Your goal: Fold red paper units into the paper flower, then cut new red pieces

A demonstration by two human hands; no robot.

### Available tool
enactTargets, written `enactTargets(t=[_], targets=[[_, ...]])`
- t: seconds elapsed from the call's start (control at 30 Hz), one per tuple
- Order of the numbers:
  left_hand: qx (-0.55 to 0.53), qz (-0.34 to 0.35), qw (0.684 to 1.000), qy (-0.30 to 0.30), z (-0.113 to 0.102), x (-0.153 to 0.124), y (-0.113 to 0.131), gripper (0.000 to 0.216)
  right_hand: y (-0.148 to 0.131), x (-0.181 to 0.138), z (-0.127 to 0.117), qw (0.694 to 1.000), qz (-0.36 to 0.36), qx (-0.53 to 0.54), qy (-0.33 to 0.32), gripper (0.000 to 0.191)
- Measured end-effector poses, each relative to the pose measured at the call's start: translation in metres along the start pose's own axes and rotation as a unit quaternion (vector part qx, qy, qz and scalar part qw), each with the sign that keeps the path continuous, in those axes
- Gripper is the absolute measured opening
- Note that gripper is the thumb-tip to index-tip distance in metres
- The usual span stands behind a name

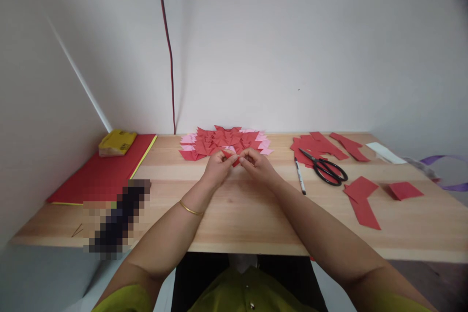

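A small piece of folded red paper (pixel 236 161) is pinched between my two hands over the middle of the table. My left hand (pixel 218 165) grips its left side, thumb and fingers closed. On the other side my right hand (pixel 257 165) holds it with thumb and fingertips. The fingers hide part of the fold. Just behind my hands lies a spread of folded red paper pieces (pixel 223 139), with folded pink paper pieces (pixel 263 144) among them at both ends.
Black-handled scissors (pixel 329 171) lie against red paper scraps (pixel 310 146), beside a pen (pixel 300 175). Nearer right are cut red paper (pixel 361 200) and a folded red sheet (pixel 404 190). Left, a yellow packet (pixel 117 143) rests on red sheets (pixel 98 170), near a blurred dark object (pixel 120 219).
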State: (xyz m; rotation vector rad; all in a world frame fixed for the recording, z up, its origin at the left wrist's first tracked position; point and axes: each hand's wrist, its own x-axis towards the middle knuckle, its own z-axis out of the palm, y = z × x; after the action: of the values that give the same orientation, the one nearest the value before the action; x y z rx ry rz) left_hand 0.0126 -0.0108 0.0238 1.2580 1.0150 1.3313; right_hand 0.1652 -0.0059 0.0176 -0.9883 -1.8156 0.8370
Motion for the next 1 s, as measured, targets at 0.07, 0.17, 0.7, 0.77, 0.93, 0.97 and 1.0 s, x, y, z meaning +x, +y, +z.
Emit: enactTargets(t=[0.07,0.17,0.7,0.77,0.93,0.97,1.0], targets=[[0.018,0.010,1.000,-0.013,-0.0005,-0.0003,0.0014,0.022,-0.0018,-0.0006,-0.0002,1.000,-0.008,-0.001,-0.003,0.017],[0.018,0.009,0.999,-0.029,-0.0004,-0.0006,0.0024,0.022,-0.0039,-0.0006,-0.0012,0.999,-0.026,-0.018,-0.003,0.019],[0.090,0.023,0.996,-0.002,-0.0025,0.0014,-0.0049,0.018,0.0011,-0.0003,0.0016,1.000,0.015,-0.017,0.018,0.016],[0.138,0.065,0.988,-0.015,-0.0032,0.0003,-0.0021,0.016,-0.0007,-0.0008,0.0024,0.999,-0.003,-0.040,0.028,0.015],[0.190,0.118,0.975,-0.008,-0.0019,-0.0010,0.0012,0.012,-0.0022,-0.0005,0.0047,0.996,-0.025,-0.068,0.046,0.017],[0.171,0.097,0.980,-0.001,-0.0013,-0.0007,-0.0002,0.014,-0.0016,-0.0003,0.0050,0.997,-0.020,-0.062,0.047,0.017],[0.142,0.072,0.987,0.006,-0.0008,-0.0003,-0.0021,0.015,-0.0008,-0.0001,0.0051,0.997,-0.012,-0.053,0.046,0.017]])
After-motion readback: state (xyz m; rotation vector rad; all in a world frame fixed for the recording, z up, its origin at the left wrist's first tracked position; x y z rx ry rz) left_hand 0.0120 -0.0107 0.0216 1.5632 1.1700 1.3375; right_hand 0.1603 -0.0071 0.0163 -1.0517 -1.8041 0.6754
